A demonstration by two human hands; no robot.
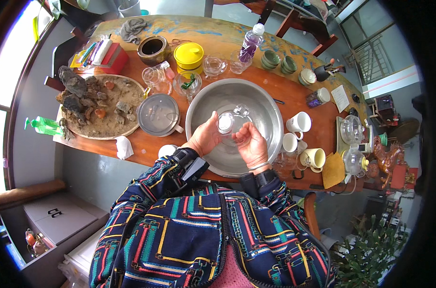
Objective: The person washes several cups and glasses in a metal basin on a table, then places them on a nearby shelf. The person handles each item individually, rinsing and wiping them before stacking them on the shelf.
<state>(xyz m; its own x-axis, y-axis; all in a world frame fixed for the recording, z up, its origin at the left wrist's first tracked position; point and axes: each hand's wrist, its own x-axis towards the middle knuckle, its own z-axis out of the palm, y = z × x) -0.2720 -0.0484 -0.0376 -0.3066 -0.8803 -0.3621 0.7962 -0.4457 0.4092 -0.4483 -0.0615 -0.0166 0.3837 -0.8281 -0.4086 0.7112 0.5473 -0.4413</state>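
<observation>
Both hands are over a wide stainless steel basin that stands on the red-brown table. My left hand grips a small clear glass vessel by its side. Fingers curled, my right hand is at the vessel's right side; whether it grips the glass or only touches it is unclear. Another clear glass piece shows just beyond, inside the basin; I cannot tell whether it is part of the same vessel. The basin seems to hold some water.
Left of the basin are a lidded round container and a sand tray with rocks. White mugs and a yellow mug stand close on the right. Behind are glass cups, a yellow lidded pot and a purple bottle.
</observation>
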